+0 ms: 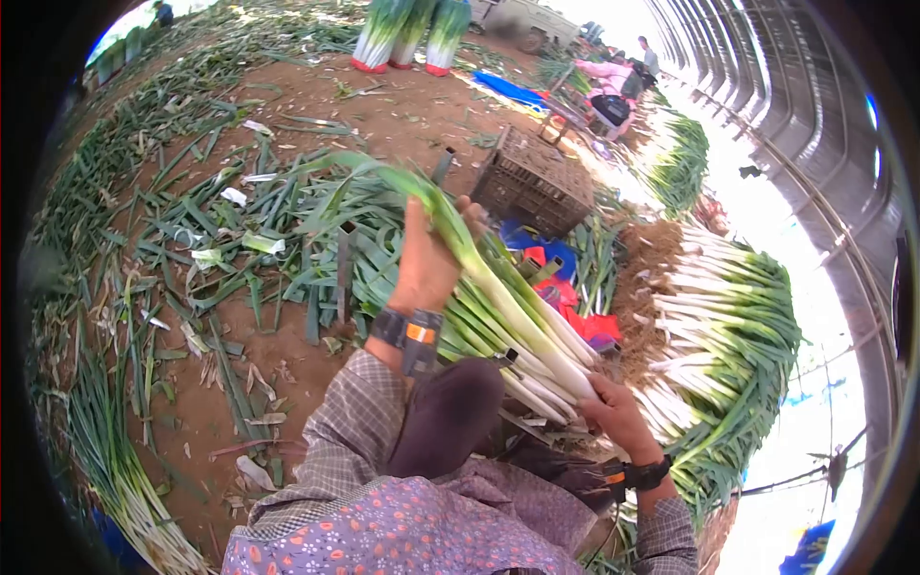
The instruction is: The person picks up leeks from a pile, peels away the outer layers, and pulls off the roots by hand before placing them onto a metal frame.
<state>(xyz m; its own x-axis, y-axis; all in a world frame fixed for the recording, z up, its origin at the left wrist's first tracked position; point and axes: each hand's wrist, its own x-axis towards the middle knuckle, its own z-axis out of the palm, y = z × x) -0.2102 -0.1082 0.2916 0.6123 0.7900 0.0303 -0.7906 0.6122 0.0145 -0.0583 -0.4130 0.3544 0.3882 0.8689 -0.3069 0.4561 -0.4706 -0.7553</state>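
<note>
One long leek [515, 305] slants across the middle of the view, green leaves at the upper left and white root end at the lower right. My left hand [431, 257] is closed round its green upper part. Near the white root end, my right hand [613, 410] has its fingers closed on the stalk. Beneath the held leek lies a bunch of leeks [470, 324] on a low metal frame [345, 273], white ends pointing towards my right hand. The root tip is partly hidden by my right fingers.
A large row of leeks [719, 331] lies on the right, roots facing me. A brown plastic crate [537, 180] stands ahead. Cut leaves [220, 225] litter the soil at left, with more leeks [134, 479] lower left. Wrapped bundles [407, 38] and a seated person [609, 86] are farther back.
</note>
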